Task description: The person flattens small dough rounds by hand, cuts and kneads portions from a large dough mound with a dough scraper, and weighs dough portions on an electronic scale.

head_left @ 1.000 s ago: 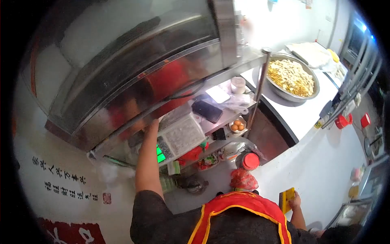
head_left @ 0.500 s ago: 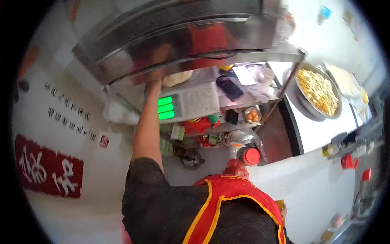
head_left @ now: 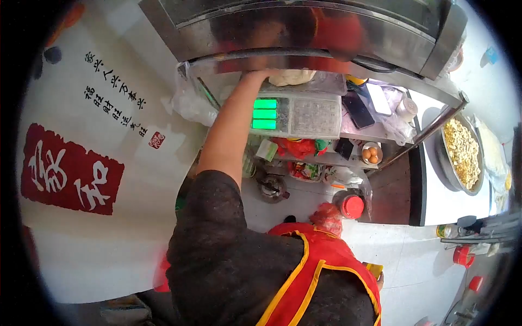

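Observation:
My left arm reaches up to the shelf. At its end my left hand [head_left: 265,74] is beside a pale lump of dough [head_left: 293,77], and the steel edge above hides its fingers. The dough lies behind a scale [head_left: 314,116] with three green-lit displays. Low on the right, by the red apron [head_left: 337,254], part of my right hand [head_left: 380,281] shows, closed around a yellow object [head_left: 374,270] whose kind I cannot make out.
A steel cabinet [head_left: 370,38] overhangs the shelf. Right of the scale lie two phones [head_left: 358,110]. Below are a bowl of eggs [head_left: 372,154] and a red-lidded jar [head_left: 352,207]. A large bowl of chopped food [head_left: 462,155] stands on the white counter [head_left: 435,201].
The whole view has shifted, so the shelf and scale appear further right and the wall lettering is sharper. My left hand stays by the dough and my right hand keeps the yellow object.

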Demonstrator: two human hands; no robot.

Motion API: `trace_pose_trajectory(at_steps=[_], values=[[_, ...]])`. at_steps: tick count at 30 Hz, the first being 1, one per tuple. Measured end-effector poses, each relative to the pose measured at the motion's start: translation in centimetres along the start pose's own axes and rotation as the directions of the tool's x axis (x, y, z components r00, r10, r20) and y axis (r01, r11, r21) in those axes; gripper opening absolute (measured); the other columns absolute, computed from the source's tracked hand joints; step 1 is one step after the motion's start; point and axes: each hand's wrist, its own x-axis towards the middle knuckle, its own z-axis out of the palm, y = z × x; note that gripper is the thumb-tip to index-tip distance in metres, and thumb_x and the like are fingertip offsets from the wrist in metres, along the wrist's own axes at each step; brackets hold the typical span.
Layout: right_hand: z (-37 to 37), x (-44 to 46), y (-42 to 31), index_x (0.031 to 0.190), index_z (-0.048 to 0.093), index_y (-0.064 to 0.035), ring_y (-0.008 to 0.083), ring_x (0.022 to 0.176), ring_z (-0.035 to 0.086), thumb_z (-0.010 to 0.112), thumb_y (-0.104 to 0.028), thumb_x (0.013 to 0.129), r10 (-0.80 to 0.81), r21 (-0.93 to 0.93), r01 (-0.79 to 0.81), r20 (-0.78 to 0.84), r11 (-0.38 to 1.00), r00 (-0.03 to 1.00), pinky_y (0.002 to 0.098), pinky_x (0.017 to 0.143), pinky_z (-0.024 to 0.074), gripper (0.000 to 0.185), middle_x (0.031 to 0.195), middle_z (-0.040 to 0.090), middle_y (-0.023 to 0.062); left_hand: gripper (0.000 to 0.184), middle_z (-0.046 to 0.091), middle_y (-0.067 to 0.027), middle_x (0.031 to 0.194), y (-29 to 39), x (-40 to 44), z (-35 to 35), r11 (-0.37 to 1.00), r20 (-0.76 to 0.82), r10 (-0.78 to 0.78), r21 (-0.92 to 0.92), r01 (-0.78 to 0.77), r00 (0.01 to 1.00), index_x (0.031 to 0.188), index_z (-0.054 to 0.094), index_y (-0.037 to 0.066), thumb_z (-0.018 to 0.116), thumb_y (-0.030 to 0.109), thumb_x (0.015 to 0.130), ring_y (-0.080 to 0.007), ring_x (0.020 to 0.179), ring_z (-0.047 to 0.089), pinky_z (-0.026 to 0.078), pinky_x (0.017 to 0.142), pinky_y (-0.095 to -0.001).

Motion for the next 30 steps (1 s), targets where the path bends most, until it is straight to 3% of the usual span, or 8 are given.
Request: trace_pose_trajectory(at_steps=[2, 3, 6, 13, 15, 17, 24, 30], values=[[0.0, -0.4, 0.9, 0.138, 0.034, 0.0026, 0.0273, 0.111, 0.056, 0.065, -0.008, 0.077, -0.025, -0.133, 0.024, -0.012, 0.991, 1.0, 0.0362, 0.09, 0.0487, 0.07, 0.124, 0.054, 0.0185, 0.074, 0.026, -0.0066, 0.152, 2.3, 0.9, 3.6, 0.939, 0.148, -0.072, -0.324, 0.117, 0.986, 0.144, 0.034, 0.018, 0.049, 0.061, 0.084, -0.0233, 0.141, 0.02, 0.02, 0.114, -0.04], [0.0, -0.8, 1.4, 0.138, 0.035, 0.0024, 0.0274, 0.112, 0.056, 0.065, -0.011, 0.077, -0.045, -0.204, 0.04, -0.017, 0.978, 0.999, 0.0363, 0.091, 0.048, 0.07, 0.125, 0.054, 0.0192, 0.077, 0.022, -0.006, 0.153, 4.0, 0.6, 2.4, 0.936, 0.337, 0.009, -0.335, 0.111, 0.942, 0.145, 0.031, 0.018, 0.048, 0.062, 0.085, -0.0227, 0.142, 0.016, 0.017, 0.114, -0.0402], [-1.1, -0.9, 6.9, 0.137, 0.039, 0.0005, 0.031, 0.116, 0.054, 0.063, -0.012, 0.073, -0.097, -0.325, 0.075, -0.052, 0.943, 0.994, 0.0367, 0.095, 0.0453, 0.07, 0.127, 0.053, 0.0213, 0.075, 0.026, -0.0077, 0.15, 7.5, 1.0, 3.8, 0.966, 0.373, 0.168, -0.245, -0.078, 0.912, 0.143, 0.033, 0.016, 0.049, 0.06, 0.085, -0.0243, 0.139, 0.02, 0.02, 0.113, -0.0407], [2.7, -13.9, 2.2, 0.133, 0.045, -0.0065, 0.0319, 0.109, 0.059, 0.059, -0.005, 0.072, 0.032, -0.492, -0.157, -0.254, 0.856, 0.967, 0.0385, 0.092, 0.0465, 0.063, 0.12, 0.059, 0.0179, 0.07, 0.034, -0.0117, 0.143, 5.7, 2.1, 4.9, 0.918, 0.196, 0.379, -0.205, -0.34, 0.905, 0.137, 0.039, 0.01, 0.051, 0.055, 0.086, -0.028, 0.133, 0.029, 0.026, 0.109, -0.042], [2.4, -14.8, 5.7, 0.126, 0.049, -0.0085, 0.0343, 0.106, 0.058, 0.059, -0.01, 0.073, -0.042, -0.586, -0.094, -0.215, 0.805, 0.976, 0.0412, 0.091, 0.0469, 0.054, 0.116, 0.062, 0.0147, 0.069, 0.037, -0.0129, 0.141, 4.3, 3.1, 4.2, 0.912, 0.177, 0.4, -0.176, -0.371, 0.899, 0.136, 0.04, 0.008, 0.052, 0.054, 0.086, -0.0291, 0.131, 0.031, 0.027, 0.108, -0.0424], [2.3, -17.1, 5.2, 0.131, 0.046, -0.0106, 0.033, 0.109, 0.058, 0.066, -0.017, 0.07, 0.137, -0.477, -0.247, -0.252, 0.843, 0.958, 0.0395, 0.094, 0.0458, 0.064, 0.118, 0.061, 0.0158, 0.068, 0.039, -0.014, 0.139, 2.6, 3.4, 3.2, 0.911, 0.148, 0.408, -0.138, -0.389, 0.901, 0.134, 0.042, 0.007, 0.053, 0.053, 0.086, -0.0301, 0.129, 0.034, 0.029, 0.107, -0.0428], [-1.2, -18.9, 12.5, 0.135, 0.043, -0.0109, 0.0345, 0.114, 0.053, 0.062, -0.014, 0.072, 0.239, -0.419, -0.367, -0.326, 0.83, 0.914, 0.0402, 0.098, 0.0431, 0.066, 0.125, 0.056, 0.0171, 0.064, 0.047, -0.0181, 0.131, 0.5, -2.5, -0.4, 0.907, -0.091, 0.413, -0.041, -0.418, 0.906, 0.129, 0.047, 0.001, 0.055, 0.048, 0.087, -0.0338, 0.123, 0.043, 0.035, 0.103, -0.0441], [-7.9, -16.0, 17.8, 0.132, 0.045, -0.0138, 0.0351, 0.108, 0.057, 0.061, -0.016, 0.072, 0.237, -0.338, -0.35, -0.332, 0.874, 0.913, 0.0423, 0.092, 0.0464, 0.062, 0.116, 0.06, 0.0184, 0.061, 0.054, -0.0215, 0.125, 15.5, -18.3, -2.3, 0.678, -0.497, 0.536, -0.228, -0.699, 0.683, 0.124, 0.052, -0.004, 0.057, 0.044, 0.087, -0.037, 0.118, 0.05, 0.04, 0.1, -0.0452]])
